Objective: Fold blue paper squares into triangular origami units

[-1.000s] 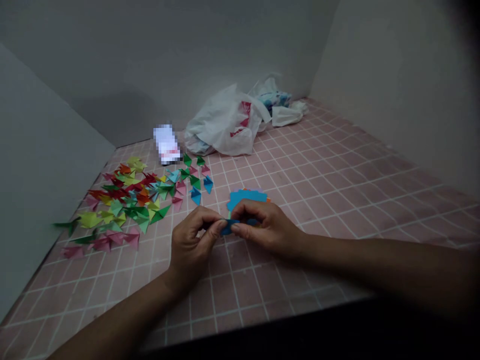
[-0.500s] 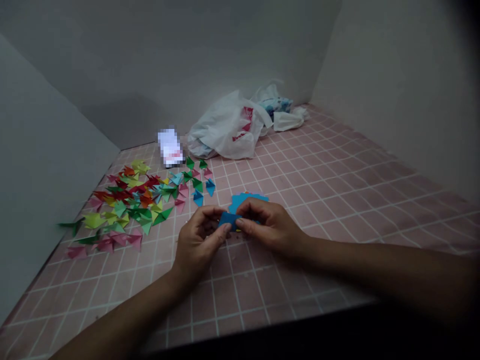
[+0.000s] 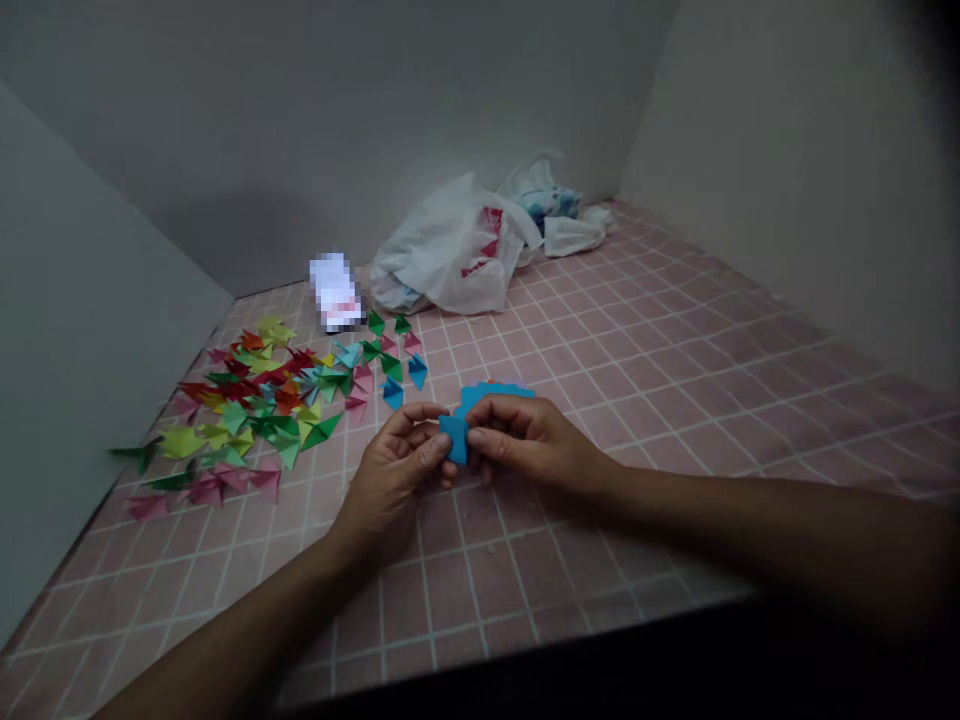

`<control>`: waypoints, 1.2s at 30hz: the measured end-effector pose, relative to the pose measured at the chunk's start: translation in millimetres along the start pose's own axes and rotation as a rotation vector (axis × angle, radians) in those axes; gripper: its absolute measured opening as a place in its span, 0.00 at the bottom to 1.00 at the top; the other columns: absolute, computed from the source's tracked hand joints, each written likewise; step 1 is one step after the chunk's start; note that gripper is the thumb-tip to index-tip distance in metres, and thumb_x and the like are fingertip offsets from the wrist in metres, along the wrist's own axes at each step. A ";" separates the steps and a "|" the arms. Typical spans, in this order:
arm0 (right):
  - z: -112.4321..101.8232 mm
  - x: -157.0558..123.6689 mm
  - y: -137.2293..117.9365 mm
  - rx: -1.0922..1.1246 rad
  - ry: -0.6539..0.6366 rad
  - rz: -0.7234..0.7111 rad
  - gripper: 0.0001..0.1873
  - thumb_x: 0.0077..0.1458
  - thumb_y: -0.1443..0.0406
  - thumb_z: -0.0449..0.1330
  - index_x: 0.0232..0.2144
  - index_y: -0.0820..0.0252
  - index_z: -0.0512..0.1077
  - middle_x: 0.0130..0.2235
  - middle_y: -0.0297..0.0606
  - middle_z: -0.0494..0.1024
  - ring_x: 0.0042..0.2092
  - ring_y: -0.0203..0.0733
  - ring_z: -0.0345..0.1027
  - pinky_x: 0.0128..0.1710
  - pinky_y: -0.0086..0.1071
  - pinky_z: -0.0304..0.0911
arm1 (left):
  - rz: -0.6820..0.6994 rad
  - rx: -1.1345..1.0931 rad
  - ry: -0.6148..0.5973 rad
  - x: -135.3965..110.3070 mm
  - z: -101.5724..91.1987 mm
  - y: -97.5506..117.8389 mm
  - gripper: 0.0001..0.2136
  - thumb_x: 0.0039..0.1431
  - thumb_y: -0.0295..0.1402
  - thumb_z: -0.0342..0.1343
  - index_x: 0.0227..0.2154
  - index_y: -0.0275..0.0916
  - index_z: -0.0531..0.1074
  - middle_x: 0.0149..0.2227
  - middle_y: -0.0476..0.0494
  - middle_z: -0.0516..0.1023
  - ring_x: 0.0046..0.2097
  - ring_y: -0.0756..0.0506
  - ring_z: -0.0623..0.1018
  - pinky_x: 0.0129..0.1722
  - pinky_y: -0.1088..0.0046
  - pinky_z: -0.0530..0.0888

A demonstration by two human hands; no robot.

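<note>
Turned since half a second ago, the small folded blue paper piece (image 3: 458,438) now stands taller than wide. Behind it, some fingers of the left hand (image 3: 394,465) are hidden; the right hand (image 3: 536,440) partly covers the fanned stack of blue paper sheets (image 3: 491,395). Between both hands, the piece is pinched by the left; the right thumb touches its edge, grip unclear.

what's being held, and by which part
Small blue paper, pinched at its left side by the left hand, with the right hand at its right edge.
</note>
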State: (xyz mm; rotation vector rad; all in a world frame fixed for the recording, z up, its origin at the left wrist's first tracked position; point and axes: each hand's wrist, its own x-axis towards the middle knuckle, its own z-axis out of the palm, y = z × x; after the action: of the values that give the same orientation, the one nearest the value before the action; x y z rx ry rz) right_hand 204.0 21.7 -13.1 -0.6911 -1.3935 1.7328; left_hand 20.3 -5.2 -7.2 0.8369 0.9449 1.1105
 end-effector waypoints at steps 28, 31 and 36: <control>3.0 -2.1 -2.3 0.081 -0.086 -0.007 0.14 0.59 0.57 0.67 0.35 0.61 0.69 0.31 0.35 0.78 0.30 0.33 0.71 0.29 0.27 0.68 | 0.094 -0.020 -0.096 1.0 -2.8 -6.1 0.11 0.58 0.29 0.68 0.43 0.44 0.77 0.30 0.54 0.79 0.29 0.55 0.79 0.30 0.83 0.77; 3.6 -2.4 -2.5 0.084 -0.099 -0.004 0.12 0.59 0.59 0.66 0.35 0.61 0.69 0.32 0.34 0.78 0.30 0.32 0.71 0.29 0.26 0.68 | 0.116 -0.005 -0.114 0.9 -3.1 -5.2 0.11 0.58 0.28 0.68 0.43 0.43 0.77 0.30 0.53 0.79 0.29 0.55 0.79 0.30 0.83 0.76; 4.0 -2.3 -0.1 0.141 -0.132 -0.036 0.11 0.63 0.59 0.63 0.37 0.61 0.69 0.33 0.34 0.77 0.31 0.32 0.71 0.29 0.26 0.69 | 0.142 -0.001 -0.139 0.9 -3.4 -3.5 0.11 0.59 0.29 0.67 0.43 0.44 0.77 0.29 0.53 0.79 0.29 0.54 0.79 0.31 0.82 0.77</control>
State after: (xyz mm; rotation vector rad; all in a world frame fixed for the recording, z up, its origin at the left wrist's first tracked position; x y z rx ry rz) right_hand 202.0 17.6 -12.2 -0.4792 -1.3476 1.8561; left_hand 18.5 -4.9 -11.9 0.9792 0.7790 1.1580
